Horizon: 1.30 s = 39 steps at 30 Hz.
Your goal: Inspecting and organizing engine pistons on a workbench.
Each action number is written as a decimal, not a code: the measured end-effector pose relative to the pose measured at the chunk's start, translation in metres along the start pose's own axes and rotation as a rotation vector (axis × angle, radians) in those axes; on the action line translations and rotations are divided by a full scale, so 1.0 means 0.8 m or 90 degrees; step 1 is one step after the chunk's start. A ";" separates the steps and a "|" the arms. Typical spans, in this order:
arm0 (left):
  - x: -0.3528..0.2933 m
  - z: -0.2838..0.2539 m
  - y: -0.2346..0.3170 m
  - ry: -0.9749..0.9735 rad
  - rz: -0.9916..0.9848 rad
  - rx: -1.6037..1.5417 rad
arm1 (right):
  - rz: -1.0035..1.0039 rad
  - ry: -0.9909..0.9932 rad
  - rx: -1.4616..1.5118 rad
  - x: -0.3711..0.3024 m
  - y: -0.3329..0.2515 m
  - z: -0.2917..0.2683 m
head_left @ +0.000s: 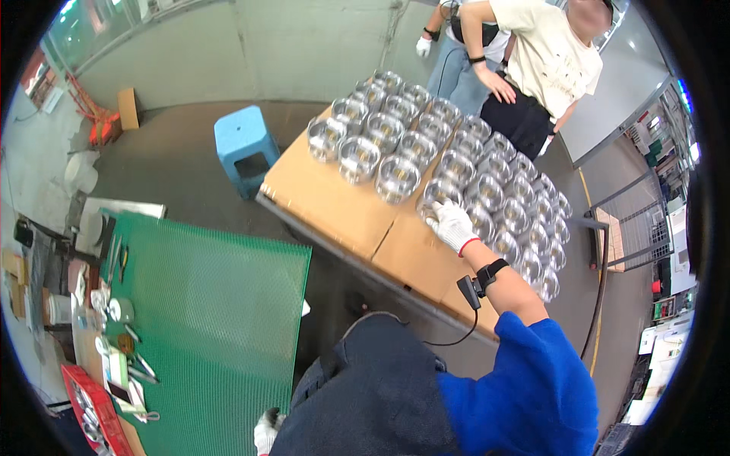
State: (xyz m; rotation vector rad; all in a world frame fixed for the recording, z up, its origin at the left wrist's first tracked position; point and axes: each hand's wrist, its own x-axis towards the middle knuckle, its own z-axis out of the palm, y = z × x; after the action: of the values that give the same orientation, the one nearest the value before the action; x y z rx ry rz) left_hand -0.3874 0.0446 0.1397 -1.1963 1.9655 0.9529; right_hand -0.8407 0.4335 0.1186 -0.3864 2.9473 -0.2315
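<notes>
My right hand [452, 226], in a white knitted glove with a red cuff, reaches out over the cardboard-topped table [327, 186]. Its fingers close on the near rim of a shiny round metal housing [442, 190], shaped like a bowl. Many similar shiny housings [398, 178] stand in close rows behind and beside it. At the lower edge is my left hand [266, 433], also gloved, low by the near edge of the green mesh mat [220, 319]; its fingers are mostly hidden, so I cannot make out a hold.
A blue plastic stool [247, 144] stands left of the table. Hand tools [118, 258], tape rolls [120, 309] and a red bin [87, 410] of metal parts lie along the mat's left side. Two people [532, 68] stand behind the table. A wire-mesh cart [631, 228] is at the right.
</notes>
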 end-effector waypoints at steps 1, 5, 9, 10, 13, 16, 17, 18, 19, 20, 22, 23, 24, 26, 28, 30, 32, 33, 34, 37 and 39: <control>0.008 0.011 0.035 0.053 -0.101 0.049 | 0.012 0.026 -0.052 0.026 0.017 -0.009; -0.030 0.009 0.127 0.078 0.140 -0.192 | 0.026 -0.053 -0.185 0.098 0.075 -0.028; -0.002 0.009 0.204 0.115 0.182 -0.112 | 0.046 -0.189 -0.187 0.132 0.105 -0.015; 0.000 0.009 0.211 0.120 0.183 -0.089 | 0.030 -0.208 -0.172 0.133 0.114 -0.011; -0.009 0.012 0.202 0.124 0.152 -0.025 | -0.014 -0.194 -0.205 0.139 0.106 -0.012; -0.043 0.039 0.153 0.116 0.059 -0.006 | -0.087 -0.147 -0.142 0.147 0.112 0.011; -0.014 0.068 0.099 0.174 0.125 0.051 | -0.096 -0.126 -0.130 0.144 0.103 0.008; 0.003 0.063 0.098 0.155 0.111 0.004 | -0.089 -0.106 -0.118 0.135 0.109 0.003; -0.002 0.051 0.113 0.134 0.107 -0.002 | -0.097 -0.103 -0.106 0.132 0.121 0.009; -0.007 0.051 0.109 0.178 0.123 -0.005 | -0.069 -0.119 -0.089 0.126 0.104 -0.001; 0.001 0.057 0.083 0.170 0.145 -0.029 | -0.059 -0.165 -0.100 0.116 0.089 -0.005; -0.003 0.052 0.082 0.133 0.116 -0.040 | -0.098 -0.155 -0.082 0.117 0.112 0.017; -0.007 0.048 0.081 0.100 0.087 -0.051 | -0.129 -0.132 -0.092 0.109 0.103 0.026; -0.013 0.059 0.053 0.090 0.076 -0.087 | -0.139 -0.219 -0.058 0.096 0.084 0.035; -0.015 0.061 0.031 0.057 0.032 -0.101 | -0.168 -0.238 -0.133 0.071 0.040 0.034; 0.003 0.075 -0.015 0.070 0.042 -0.124 | -0.247 -0.290 -0.204 0.029 -0.030 0.004; 0.000 0.060 -0.041 0.075 0.006 -0.120 | -0.275 -0.315 -0.204 -0.008 -0.107 -0.013; 0.002 0.054 -0.063 0.078 0.000 -0.144 | -0.294 -0.333 -0.194 -0.019 -0.136 -0.019; 0.005 0.051 -0.090 0.080 -0.007 -0.169 | -0.374 -0.312 -0.269 -0.027 -0.148 -0.012; 0.028 0.025 -0.168 0.123 -0.038 -0.177 | -0.490 -0.317 -0.330 -0.062 -0.244 0.001; 0.041 0.008 -0.221 0.174 -0.083 -0.153 | -0.555 -0.347 -0.353 -0.079 -0.316 0.018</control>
State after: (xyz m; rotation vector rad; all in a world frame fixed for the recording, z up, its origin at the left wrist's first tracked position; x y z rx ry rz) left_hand -0.2375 -0.0221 0.0652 -1.6450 1.9896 1.0234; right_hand -0.7163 0.2075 0.1568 -1.5054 2.0868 0.5264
